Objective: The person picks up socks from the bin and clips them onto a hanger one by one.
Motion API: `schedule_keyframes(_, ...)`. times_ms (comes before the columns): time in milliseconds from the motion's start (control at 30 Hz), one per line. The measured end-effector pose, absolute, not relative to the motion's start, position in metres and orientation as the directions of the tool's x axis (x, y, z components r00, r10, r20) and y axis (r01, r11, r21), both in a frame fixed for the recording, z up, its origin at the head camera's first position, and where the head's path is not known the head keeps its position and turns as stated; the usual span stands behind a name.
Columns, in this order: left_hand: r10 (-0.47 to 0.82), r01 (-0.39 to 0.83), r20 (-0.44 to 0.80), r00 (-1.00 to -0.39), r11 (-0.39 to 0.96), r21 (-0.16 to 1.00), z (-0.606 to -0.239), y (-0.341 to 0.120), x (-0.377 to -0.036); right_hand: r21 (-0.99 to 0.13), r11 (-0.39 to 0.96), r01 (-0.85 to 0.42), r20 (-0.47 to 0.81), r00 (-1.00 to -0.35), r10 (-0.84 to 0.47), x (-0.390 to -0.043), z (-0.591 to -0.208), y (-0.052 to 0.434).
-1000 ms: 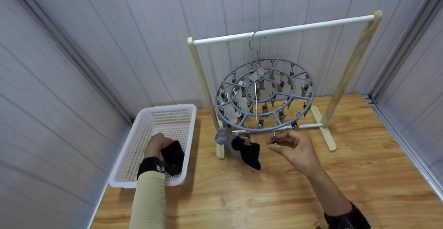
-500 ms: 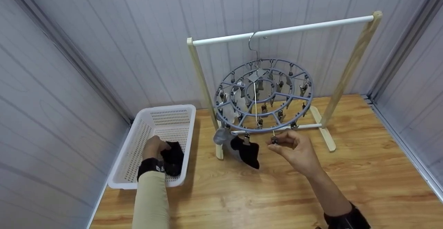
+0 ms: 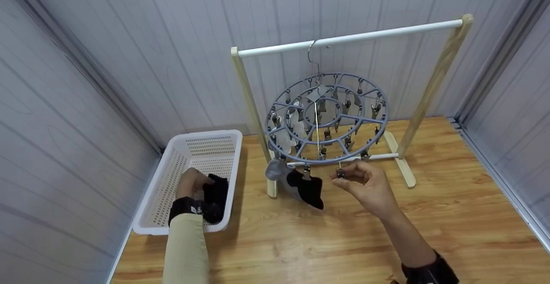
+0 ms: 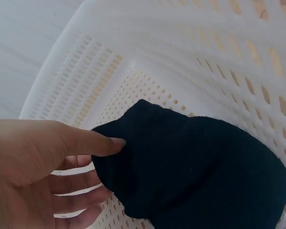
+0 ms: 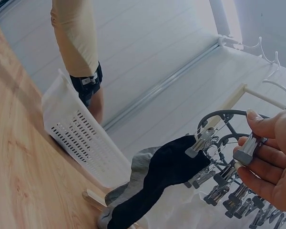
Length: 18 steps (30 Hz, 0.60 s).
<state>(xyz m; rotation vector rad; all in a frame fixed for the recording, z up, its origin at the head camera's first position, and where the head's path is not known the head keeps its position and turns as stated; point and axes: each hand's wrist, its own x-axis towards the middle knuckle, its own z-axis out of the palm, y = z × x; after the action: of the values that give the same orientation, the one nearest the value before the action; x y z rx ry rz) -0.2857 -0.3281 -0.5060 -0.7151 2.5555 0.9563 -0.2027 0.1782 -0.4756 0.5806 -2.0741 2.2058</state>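
Observation:
Inside the white basket (image 3: 148, 206), my left hand (image 3: 190, 183) pinches the edge of a black sock (image 4: 195, 162); its thumb lies on top of the fabric in the left wrist view. My right hand (image 3: 369, 189) holds a metal clip (image 5: 248, 150) with grey tips between thumb and fingers, at the front rim of the round blue-grey clip hanger (image 3: 296, 148). Nothing hangs from that clip. Just left of it, another black sock (image 3: 313, 191) dangles from a clip, with a grey sock (image 3: 275, 170) beside it.
The hanger hooks over the white rail (image 3: 386, 34) of a wooden-legged stand (image 3: 438, 86). Several clips dangle around its rings, and pale socks (image 3: 282, 140) hang at its left back. Basket and stand rest on a wood-grain surface (image 3: 343, 249) before panelled walls.
My left hand has shifted slightly, and the black sock in the basket has changed shape under its fingers. The right hand keeps its hold on the clip, nearly still.

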Motion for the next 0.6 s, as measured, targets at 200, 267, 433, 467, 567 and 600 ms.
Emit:
schedule_keyframes(200, -0.304, -0.520, -0.436, -0.847, 0.645, 0.560, -0.501, -0.331, -0.286, -0.944, -0.096, -0.317, 0.330, -0.919, -0.214, -0.203, -0.477, 0.178)
schedule_keyframes(267, -0.297, -0.516, -0.431, -0.852, 0.616, 0.595, -0.498, -0.332, -0.284, -0.943, -0.094, -0.318, 0.331, -0.917, -0.221, -0.203, -0.477, 0.178)
schedule_keyframes(433, -0.261, -0.482, -0.406, -0.876, 0.528, 0.699, -0.490, -0.334, -0.283, -0.946, -0.087, -0.313, 0.325, -0.919, -0.224, -0.203, -0.478, 0.179)
schedule_keyframes(467, -0.248, -0.471, -0.401, -0.882, 0.518, 0.715, -0.488, -0.334, -0.283, -0.945, -0.083, -0.316, 0.326, -0.919, -0.222, -0.203, -0.478, 0.179)
schedule_keyframes(567, -0.231, -0.448, -0.385, -0.894, 0.507, 0.737, -0.484, -0.334, -0.284, -0.942, -0.072, -0.328, 0.336, -0.916, -0.219, -0.203, -0.478, 0.180)
schedule_keyframes(600, -0.226, -0.438, -0.376, -0.899, 0.509, 0.741, -0.483, -0.334, -0.284, -0.940, -0.069, -0.333, 0.340, -0.915, -0.218, -0.203, -0.478, 0.180)
